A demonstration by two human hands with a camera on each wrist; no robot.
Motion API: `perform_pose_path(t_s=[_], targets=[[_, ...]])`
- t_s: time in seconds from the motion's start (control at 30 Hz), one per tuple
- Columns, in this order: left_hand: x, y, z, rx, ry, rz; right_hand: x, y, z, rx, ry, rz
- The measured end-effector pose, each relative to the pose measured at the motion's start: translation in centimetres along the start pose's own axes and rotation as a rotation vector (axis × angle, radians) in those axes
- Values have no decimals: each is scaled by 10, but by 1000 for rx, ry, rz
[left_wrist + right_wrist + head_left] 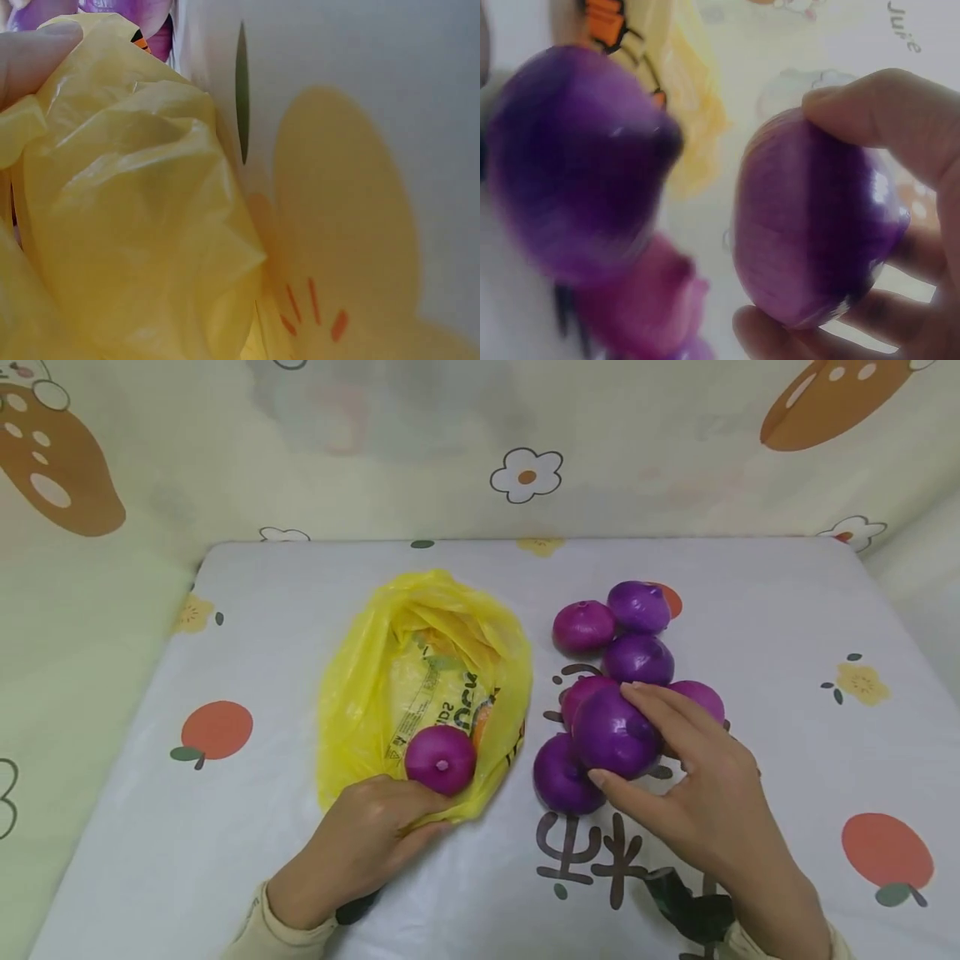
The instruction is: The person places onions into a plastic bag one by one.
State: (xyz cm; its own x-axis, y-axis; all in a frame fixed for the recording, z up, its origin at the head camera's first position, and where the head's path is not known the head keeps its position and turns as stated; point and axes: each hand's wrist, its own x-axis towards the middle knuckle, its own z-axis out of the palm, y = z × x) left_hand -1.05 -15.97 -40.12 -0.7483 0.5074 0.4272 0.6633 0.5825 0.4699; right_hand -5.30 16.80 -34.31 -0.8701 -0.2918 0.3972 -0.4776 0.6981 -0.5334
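A: We see the right hand (705, 785) curled round a purple onion (615, 732), thumb under its near side and fingers over the top, lifting it just above the pile.

B: Agreed, it grasps that onion firmly. And the left hand (367, 843)? We see its fingers curled into the near edge of the yellow plastic bag (423, 693), pinching the film against the counter (787, 635).

A: Yes, it clenches the bag's rim. The held onion looks glossy, deep purple, round and a little flattened, with a bright highlight on its skin.

B: Inside the bag lies a pinker onion in the bag (441, 760), stem end up, touching the left hand's fingers. To the right of the bag the loose onions (637, 635) sit clustered, touching one another, on the fruit-printed cloth of the counter.

A: What does the right wrist view add? We see there the held onion's fine lengthwise streaks, and the thumb and fingertips (877, 112) pressing it from above and below, which the head view shows less plainly.

B: And the left wrist view gives us only crumpled yellow film close up, one fingertip (34, 52) on it, and the patterned cloth beside it. We cannot tell the hand's whole pose from that view alone; the head view settles it.
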Motion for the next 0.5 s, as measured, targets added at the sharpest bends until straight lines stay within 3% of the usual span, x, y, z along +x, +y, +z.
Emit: perform_pose_path(t_s=[0.5], targets=[[1, 0, 1, -16, -32, -28, 48, -26, 23, 85, -94, -19]])
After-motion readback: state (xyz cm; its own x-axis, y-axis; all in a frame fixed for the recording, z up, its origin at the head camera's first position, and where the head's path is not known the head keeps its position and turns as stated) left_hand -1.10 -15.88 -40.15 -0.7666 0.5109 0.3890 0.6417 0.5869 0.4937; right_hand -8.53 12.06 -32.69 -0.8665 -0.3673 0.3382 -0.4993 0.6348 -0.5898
